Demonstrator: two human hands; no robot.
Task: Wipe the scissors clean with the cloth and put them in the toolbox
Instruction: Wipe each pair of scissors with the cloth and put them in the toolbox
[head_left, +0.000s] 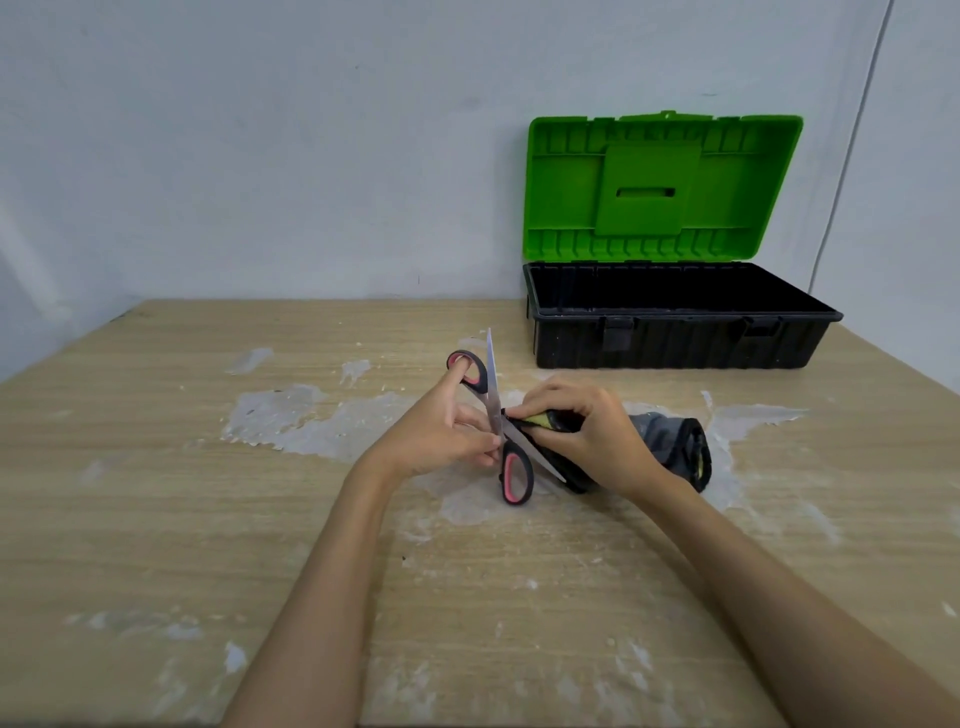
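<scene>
open scissors in left hand, perhaps cloth-wrapped

Worn table: toolbox, cloth probably resting.

Hands and scissors at mid-table, toolbox behind and to the right.

The worn light wooden table runs back to the pale wall. The black plastic toolbox with a raised green lid sits on the table's far right, against the wall, lid upright behind the tray. In front of it and to its left, the left hand holds the open black-and-pink-handled scissors, one finger through the far handle loop, one blade pointing away. Just right of them, touching, the right hand pinches the dark folded cloth over the other blade; the cloth's bulk lies on the table right of that hand.
</scene>
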